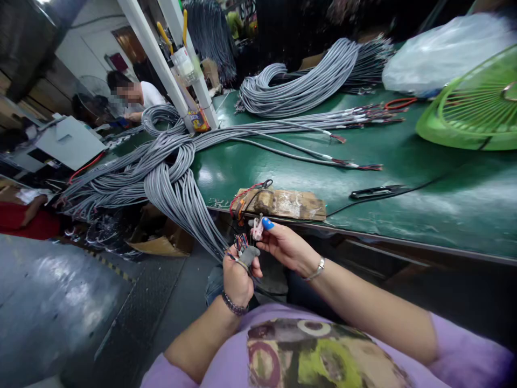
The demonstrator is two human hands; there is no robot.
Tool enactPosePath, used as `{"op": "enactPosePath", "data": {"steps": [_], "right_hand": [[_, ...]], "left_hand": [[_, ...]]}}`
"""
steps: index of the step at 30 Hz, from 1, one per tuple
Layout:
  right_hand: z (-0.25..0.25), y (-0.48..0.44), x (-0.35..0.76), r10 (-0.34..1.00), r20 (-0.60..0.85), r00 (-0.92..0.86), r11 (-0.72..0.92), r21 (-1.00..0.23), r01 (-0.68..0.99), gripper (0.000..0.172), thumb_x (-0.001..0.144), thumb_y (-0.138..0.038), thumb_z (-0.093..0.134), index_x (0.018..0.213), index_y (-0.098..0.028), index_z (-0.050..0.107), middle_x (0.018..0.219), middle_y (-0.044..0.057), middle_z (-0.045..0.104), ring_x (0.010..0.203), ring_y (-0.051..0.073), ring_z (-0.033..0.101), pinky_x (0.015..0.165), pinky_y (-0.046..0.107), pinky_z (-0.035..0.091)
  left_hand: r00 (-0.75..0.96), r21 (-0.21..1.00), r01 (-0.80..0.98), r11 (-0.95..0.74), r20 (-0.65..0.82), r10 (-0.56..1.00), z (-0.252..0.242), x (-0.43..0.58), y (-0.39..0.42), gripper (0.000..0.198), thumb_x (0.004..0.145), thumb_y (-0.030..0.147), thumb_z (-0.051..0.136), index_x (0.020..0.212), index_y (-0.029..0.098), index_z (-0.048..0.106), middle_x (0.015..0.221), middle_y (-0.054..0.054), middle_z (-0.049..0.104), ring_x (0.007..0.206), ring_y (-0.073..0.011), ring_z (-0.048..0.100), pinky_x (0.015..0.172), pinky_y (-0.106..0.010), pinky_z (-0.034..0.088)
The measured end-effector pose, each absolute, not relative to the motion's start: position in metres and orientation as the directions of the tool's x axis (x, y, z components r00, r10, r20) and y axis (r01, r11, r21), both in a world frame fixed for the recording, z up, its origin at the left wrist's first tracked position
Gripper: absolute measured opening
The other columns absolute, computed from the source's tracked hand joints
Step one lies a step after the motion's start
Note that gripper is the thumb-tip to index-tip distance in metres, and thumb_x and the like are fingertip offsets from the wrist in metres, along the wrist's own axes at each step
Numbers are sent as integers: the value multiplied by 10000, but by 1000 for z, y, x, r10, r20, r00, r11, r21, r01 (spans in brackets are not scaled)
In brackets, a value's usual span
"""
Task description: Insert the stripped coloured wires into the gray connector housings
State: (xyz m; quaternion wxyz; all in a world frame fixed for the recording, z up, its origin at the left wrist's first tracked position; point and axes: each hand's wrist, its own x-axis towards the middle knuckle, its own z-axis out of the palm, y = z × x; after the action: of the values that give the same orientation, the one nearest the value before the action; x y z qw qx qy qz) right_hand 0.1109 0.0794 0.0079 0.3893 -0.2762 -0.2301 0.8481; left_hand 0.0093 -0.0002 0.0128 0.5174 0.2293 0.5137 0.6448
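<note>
Near the bench's front edge, my left hand (239, 277) is closed round the end of a grey cable, a grey cover on its thumb. Thin coloured wires (241, 242) fan out above its fingers. Just to the right, my right hand (288, 247) pinches a small pale pink plastic piece (257, 229), close to the wire ends; its exact kind is hard to make out. A blue cover sits on one of that hand's digits. Behind both hands, a worn wooden block (288, 203) lies at the bench edge, with an orange-and-black device (239, 209) and red and black leads at its left end.
Bundles of grey cable (173, 161) spread across the green bench (242, 175) and hang over its edge. Black snips (377, 192) and a green fan (472, 110) are at right. A white post (161, 59) rises from the bench. A co-worker (137, 96) sits beyond.
</note>
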Motion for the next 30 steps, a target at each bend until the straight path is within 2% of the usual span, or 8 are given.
{"op": "enactPosePath", "data": {"steps": [5,10,16,20,24,27,28,30], "right_hand": [[6,79,108,792,-304,-529,-594,-581,-556,218,714,-366,721,780,-164,674,707,0,661,649,93,584,622,209,469],[4,77,109,793,-304,-528,-595,-572,-564,202,776,-371,659,793,-170,664,695,7,650,622,100,583,581,211,476],[0,75,117,738,-401,-543,-673,-505,-541,337,897,-417,464,787,-159,651,753,41,655,624,106,591,560,215,495],[-5,73,126,743,-419,-522,-668,-518,-535,309,903,-380,458,788,-167,650,803,48,667,624,100,590,571,218,504],[-8,69,136,771,-388,-504,-629,-583,-514,185,840,-329,561,765,-182,646,794,33,663,623,97,586,575,217,499],[-5,63,143,804,-327,-496,-562,-689,-458,163,753,-353,657,773,-192,643,779,18,654,610,93,571,580,221,487],[-4,61,145,819,-304,-487,-526,-737,-424,180,730,-363,678,781,-194,644,767,12,648,601,90,560,580,221,479],[-1,56,149,856,-240,-457,-414,-848,-331,221,691,-374,709,805,-193,653,753,6,638,596,89,542,575,219,461]], "left_hand": [[-345,897,-436,75,-243,907,8,10,2,226,643,333,690,702,156,562,459,48,536,338,-50,423,323,-145,340],[-351,895,-442,66,-240,905,9,8,0,240,636,348,694,695,151,570,456,43,538,330,-51,425,316,-149,340],[-345,894,-441,79,-250,905,5,4,-9,234,634,338,709,684,133,607,446,42,532,316,-46,412,315,-154,329],[-300,885,-454,100,-258,919,2,-1,-16,244,649,351,718,712,132,628,475,33,563,346,-61,464,357,-173,367],[-187,884,-447,135,-240,953,5,-4,-19,342,713,432,665,823,109,669,673,-69,689,585,-147,641,530,-224,473],[-149,878,-462,124,-215,965,6,-5,-20,399,735,453,628,911,97,672,868,-136,711,820,-217,668,674,-274,504],[-148,878,-460,129,-219,965,5,-5,-21,413,735,461,619,920,96,669,889,-142,707,831,-222,668,660,-269,503],[-148,888,-429,163,-247,958,3,-6,-23,427,730,480,608,911,97,659,839,-129,701,710,-191,672,524,-219,464]]}}
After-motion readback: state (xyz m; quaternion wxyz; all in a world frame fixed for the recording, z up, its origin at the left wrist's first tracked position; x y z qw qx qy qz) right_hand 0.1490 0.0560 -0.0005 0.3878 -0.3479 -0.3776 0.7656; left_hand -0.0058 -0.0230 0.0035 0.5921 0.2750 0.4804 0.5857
